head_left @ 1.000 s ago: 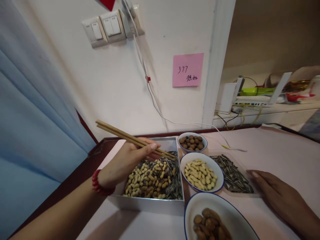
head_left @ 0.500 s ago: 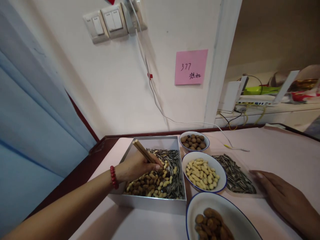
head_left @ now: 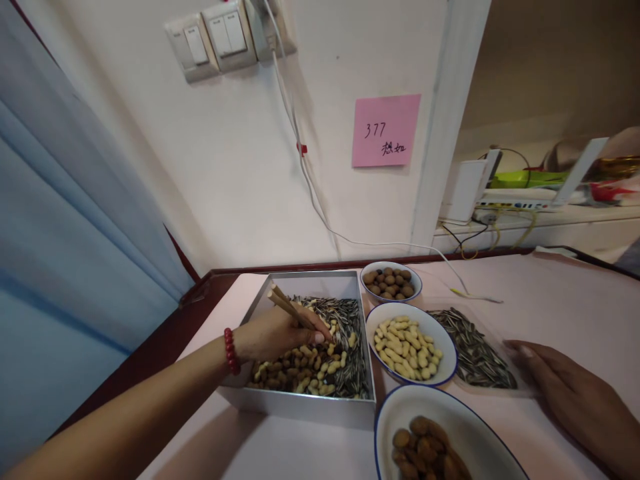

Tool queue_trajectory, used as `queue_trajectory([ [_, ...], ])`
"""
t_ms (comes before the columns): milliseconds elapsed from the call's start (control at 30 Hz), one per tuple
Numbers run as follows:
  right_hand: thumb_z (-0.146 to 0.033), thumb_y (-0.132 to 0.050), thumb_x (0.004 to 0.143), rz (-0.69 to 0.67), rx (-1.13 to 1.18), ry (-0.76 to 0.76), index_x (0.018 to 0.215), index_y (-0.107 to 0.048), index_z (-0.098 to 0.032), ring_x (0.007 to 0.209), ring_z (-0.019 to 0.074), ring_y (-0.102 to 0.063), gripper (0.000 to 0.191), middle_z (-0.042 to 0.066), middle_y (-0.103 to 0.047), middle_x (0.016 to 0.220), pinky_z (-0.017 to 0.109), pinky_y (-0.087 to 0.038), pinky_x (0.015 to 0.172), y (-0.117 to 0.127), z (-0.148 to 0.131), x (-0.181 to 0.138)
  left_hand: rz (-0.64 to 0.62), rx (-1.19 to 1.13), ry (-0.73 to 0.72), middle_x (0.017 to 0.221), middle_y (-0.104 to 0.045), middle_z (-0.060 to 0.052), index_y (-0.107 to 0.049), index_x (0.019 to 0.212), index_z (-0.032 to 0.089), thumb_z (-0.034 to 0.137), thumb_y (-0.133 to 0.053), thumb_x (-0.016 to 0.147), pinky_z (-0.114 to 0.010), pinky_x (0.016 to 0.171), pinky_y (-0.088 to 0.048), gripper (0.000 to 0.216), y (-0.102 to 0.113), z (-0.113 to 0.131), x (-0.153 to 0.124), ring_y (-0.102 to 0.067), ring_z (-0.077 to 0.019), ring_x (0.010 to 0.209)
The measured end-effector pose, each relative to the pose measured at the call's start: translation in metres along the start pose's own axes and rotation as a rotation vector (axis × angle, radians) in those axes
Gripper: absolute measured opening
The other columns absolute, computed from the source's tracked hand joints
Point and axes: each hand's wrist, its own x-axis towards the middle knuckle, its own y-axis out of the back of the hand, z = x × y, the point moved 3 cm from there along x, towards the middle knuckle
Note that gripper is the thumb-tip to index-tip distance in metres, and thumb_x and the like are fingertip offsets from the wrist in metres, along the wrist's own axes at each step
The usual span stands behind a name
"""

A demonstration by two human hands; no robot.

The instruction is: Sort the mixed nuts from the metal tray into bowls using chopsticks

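Note:
My left hand (head_left: 283,331), with a red bead bracelet at its wrist, is closed around a pair of wooden chopsticks (head_left: 284,304). It is over a white box (head_left: 310,402) of mixed peanuts (head_left: 300,363) and striped sunflower seeds (head_left: 353,373). The chopsticks' lower tips are hidden by the hand. To the right, my right hand (head_left: 570,390) lies with fingers stretched out against the right edge of a clear tray (head_left: 527,387) holding sunflower seeds (head_left: 475,350). Some of its fingers are hidden.
Beside the box stand a bowl of peanuts (head_left: 407,350), a bowl of round brown nuts (head_left: 390,283) and, nearest me, a bowl of brown almond-like nuts (head_left: 425,447). A white cable (head_left: 390,245) trails onto the table. A white router (head_left: 515,200) sits on the shelf behind.
The view has shifted slightly. The chopsticks lean a little lower in my left hand, which stays over the box. My right hand stays at the tray's edge.

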Motion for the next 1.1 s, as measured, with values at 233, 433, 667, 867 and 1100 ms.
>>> queue_trajectory([
  [233, -0.076, -0.037, 0.075, 0.009, -0.002, 0.003, 0.094, -0.078, -0.024, 0.119, 0.0365, -0.067, 0.069, 0.008, -0.076, 0.115, 0.052, -0.049, 0.114, -0.001, 0.002, 0.001, -0.048, -0.001, -0.025, 0.098, -0.082, -0.004, -0.086, 0.096, 0.024, 0.033, -0.075, 0.087, -0.026, 0.080, -0.058, 0.017, -0.003, 0.006, 0.005, -0.074, -0.0200, 0.090],
  [433, -0.080, -0.037, 0.072, -0.022, -0.003, -0.030, 0.095, -0.078, -0.024, 0.122, 0.0366, -0.066, 0.073, 0.008, -0.075, 0.117, 0.051, -0.048, 0.115, 0.000, 0.003, 0.001, 0.046, -0.078, 0.069, 0.093, -0.081, -0.005, -0.084, 0.094, 0.021, 0.034, -0.078, 0.085, -0.028, 0.079, -0.056, 0.018, -0.007, 0.002, 0.005, -0.073, -0.0206, 0.087],
  [667, -0.082, -0.037, 0.069, -0.049, 0.006, -0.048, 0.099, -0.077, -0.022, 0.124, 0.0350, -0.064, 0.078, 0.008, -0.074, 0.120, 0.050, -0.041, 0.122, -0.001, 0.000, 0.000, 0.195, -0.377, 0.280, 0.087, -0.081, -0.012, -0.074, 0.095, 0.011, 0.036, -0.075, 0.089, -0.030, 0.074, -0.061, 0.025, -0.008, -0.022, 0.013, -0.078, -0.0208, 0.079],
  [867, -0.081, -0.037, 0.071, -0.043, -0.003, -0.043, 0.097, -0.076, -0.023, 0.125, 0.0362, -0.063, 0.075, 0.009, -0.074, 0.122, 0.050, -0.043, 0.119, -0.002, 0.002, 0.001, 0.307, -0.567, 0.313, 0.097, -0.082, -0.016, -0.074, 0.098, 0.011, 0.032, -0.079, 0.088, -0.028, 0.074, -0.065, 0.024, 0.009, -0.017, 0.004, -0.079, -0.0197, 0.079],
  [1100, -0.076, -0.037, 0.082, -0.054, 0.005, -0.019, 0.106, -0.076, -0.023, 0.126, 0.0334, -0.063, 0.071, 0.008, -0.073, 0.124, 0.047, -0.045, 0.117, -0.005, 0.004, 0.000, 0.363, -0.727, 0.214, 0.094, -0.082, -0.015, -0.077, 0.100, 0.009, 0.023, -0.075, 0.093, -0.026, 0.076, -0.066, 0.016, 0.019, 0.025, -0.003, -0.080, -0.0198, 0.081],
])
